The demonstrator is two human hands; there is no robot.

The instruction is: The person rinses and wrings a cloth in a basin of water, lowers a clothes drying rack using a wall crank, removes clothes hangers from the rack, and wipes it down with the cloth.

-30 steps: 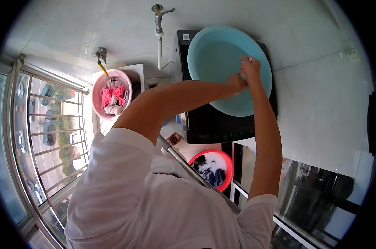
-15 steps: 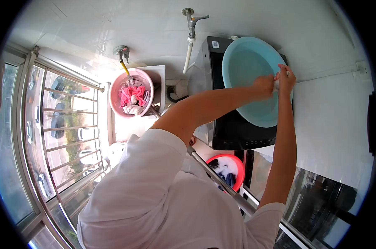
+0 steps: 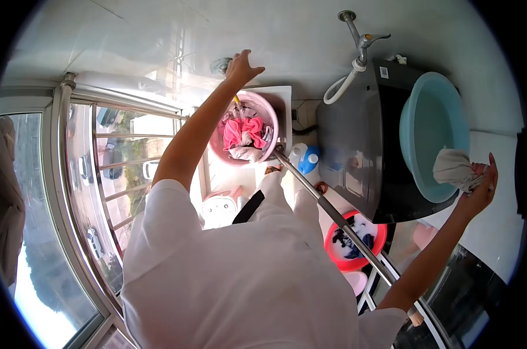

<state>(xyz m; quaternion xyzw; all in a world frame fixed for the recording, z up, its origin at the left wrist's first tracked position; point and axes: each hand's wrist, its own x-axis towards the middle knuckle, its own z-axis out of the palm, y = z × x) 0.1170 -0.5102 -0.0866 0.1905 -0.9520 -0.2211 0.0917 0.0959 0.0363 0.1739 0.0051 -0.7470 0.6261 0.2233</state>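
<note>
At the wall tap (image 3: 219, 65) on the left, my left hand (image 3: 241, 70) is raised with its fingers apart. It covers part of the tap, so contact with the handle cannot be made out. Below it, a pink basin (image 3: 272, 113) holds wet pink and greyish laundry (image 3: 244, 132). My right hand (image 3: 480, 192) grips a bunched greyish-white cloth (image 3: 451, 167) over the near rim of a light blue basin (image 3: 408, 122) with water in it. That basin stands on top of a dark washing machine (image 3: 356, 139).
Another wall tap (image 3: 364, 42) with a white hose is between the basins. A metal pole (image 3: 327, 206) runs diagonally past my body. On the floor are a red tub (image 3: 381, 238) of soapy dark clothes and a blue-and-white container (image 3: 304, 159). Barred windows (image 3: 135, 134) line the left.
My hands, together over the blue basin earlier, are now apart. The left has moved across to the left tap; the right holds the cloth lower, at the basin's near edge. The view has shifted left.
</note>
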